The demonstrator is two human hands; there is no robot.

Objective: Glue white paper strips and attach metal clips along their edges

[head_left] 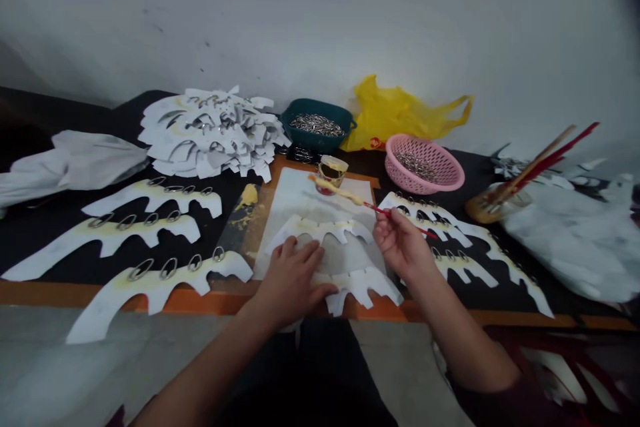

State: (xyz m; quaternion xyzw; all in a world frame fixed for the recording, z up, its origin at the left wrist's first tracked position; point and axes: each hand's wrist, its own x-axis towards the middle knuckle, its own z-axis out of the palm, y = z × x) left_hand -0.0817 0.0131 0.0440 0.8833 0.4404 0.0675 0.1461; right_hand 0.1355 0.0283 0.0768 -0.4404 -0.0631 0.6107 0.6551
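Observation:
My right hand [404,245] grips a red-handled brush [345,195], its head coated in yellowish paste and raised over the white board [295,193]. Just behind the brush tip is a small cup [332,173] with the same paste around its rim. Flat on the board, fingers spread, my left hand [295,273] rests on the white cut-out pieces. One scalloped piece [330,228] lies above its fingers, with yellow along its upper edge. Another white piece [365,287] is nearer the table edge, partly covered by my left hand.
Scalloped pieces with metal rings [165,280] lie at left, and more [465,270] at right. Behind are a pile of pieces [210,133], a green basket [300,107] and pink basket [450,180] of metal parts, and a yellow bag [400,110]. Brushes stand in a jar [480,210].

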